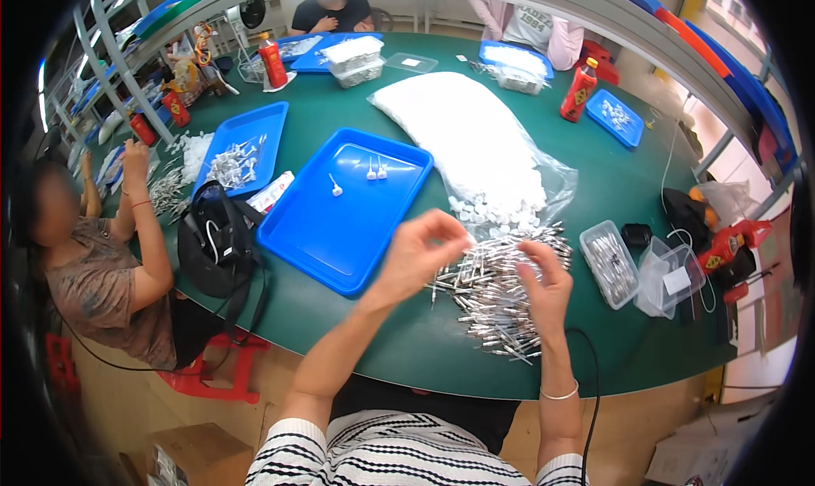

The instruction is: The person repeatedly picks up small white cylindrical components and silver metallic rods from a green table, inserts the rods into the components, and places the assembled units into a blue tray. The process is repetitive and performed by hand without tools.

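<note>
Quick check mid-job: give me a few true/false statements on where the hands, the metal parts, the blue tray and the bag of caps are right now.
1. The right hand rests on the pile of metal parts. True.
2. The blue tray in front is packed full. False: only three small white pieces lie near its far end.
3. The bag of white caps lies beyond the metal parts. True.
4. The left hand is flat on the tray. False: it is raised beside the tray, fingertips pinched together at the edge of the pile.
5. The table is red. False: green.
</note>
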`<state>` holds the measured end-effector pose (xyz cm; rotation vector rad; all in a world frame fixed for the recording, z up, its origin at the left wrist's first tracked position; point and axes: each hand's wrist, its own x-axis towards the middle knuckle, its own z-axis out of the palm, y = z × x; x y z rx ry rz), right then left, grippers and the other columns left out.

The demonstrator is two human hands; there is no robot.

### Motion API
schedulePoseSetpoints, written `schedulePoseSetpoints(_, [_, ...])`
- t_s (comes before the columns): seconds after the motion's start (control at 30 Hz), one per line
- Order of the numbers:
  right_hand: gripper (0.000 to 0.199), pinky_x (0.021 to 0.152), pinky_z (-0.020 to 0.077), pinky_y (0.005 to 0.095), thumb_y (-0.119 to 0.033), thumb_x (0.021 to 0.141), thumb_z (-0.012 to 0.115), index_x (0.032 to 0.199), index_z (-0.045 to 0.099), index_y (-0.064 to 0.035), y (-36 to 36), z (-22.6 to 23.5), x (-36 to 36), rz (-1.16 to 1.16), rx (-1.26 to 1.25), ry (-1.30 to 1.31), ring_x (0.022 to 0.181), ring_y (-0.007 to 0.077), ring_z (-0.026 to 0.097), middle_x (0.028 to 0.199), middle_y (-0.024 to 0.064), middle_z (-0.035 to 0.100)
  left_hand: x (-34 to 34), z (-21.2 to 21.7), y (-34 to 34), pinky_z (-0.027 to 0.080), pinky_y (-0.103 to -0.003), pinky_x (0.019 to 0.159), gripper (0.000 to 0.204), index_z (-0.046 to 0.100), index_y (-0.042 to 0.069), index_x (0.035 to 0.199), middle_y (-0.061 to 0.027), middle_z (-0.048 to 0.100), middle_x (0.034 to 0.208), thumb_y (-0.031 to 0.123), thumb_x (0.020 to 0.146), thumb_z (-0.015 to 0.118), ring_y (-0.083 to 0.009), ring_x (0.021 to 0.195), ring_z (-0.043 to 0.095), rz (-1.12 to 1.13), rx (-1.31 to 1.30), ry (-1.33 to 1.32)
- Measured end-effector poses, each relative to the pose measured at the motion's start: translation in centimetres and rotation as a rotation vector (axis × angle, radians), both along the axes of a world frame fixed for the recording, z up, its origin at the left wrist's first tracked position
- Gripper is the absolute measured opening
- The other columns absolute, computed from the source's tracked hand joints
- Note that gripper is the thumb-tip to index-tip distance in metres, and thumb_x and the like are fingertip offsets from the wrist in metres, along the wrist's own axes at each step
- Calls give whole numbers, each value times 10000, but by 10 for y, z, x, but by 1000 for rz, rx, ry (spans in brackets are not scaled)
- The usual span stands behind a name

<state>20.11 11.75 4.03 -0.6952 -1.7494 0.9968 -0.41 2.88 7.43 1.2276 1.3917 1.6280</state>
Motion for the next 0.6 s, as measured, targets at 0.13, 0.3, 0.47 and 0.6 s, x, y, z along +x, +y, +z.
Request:
schedulePoseSetpoints(0.13, [212, 821, 469, 289, -1, 810, 660, 1022, 657, 1, 2, 27, 21, 38, -96, -17, 898, 185, 620, 959, 73, 670, -67, 3, -16, 487, -314, 651, 104, 629, 52, 841, -48, 631, 746, 129, 813, 693, -160, 723, 608, 508, -17, 550])
schedulePoseSetpoints(0.3, [276, 763, 466, 378, -70, 718, 737, 974, 635, -51, -29, 35, 28, 128, 344, -562, 894, 301, 587, 932, 88, 628, -160, -55, -26, 473, -399, 713, 136, 595, 45, 878, -106, 632, 809, 90, 786, 684, -280, 800, 602, 590, -194, 1049])
schedulePoseSetpoints(0.47, [322, 726, 429, 377, -100, 691, 759, 971, 600, -90, -48, 2, 41, 122, 459, -813, 910, 255, 553, 945, 55, 580, -121, -39, -23, 472, -385, 824, 252, 626, 47, 1006, -118, 647, 962, 77, 766, 697, -290, 928, 594, 526, -132, 1104])
schedulePoseSetpoints(0.6, [156, 697, 425, 366, -57, 726, 689, 851, 597, -70, -43, -12, 39, 108, 534, -777, 841, 251, 546, 886, 60, 564, -36, -27, -6, 472, -383, 842, 223, 634, 58, 988, -112, 647, 989, 89, 776, 697, -294, 973, 588, 270, 41, 972])
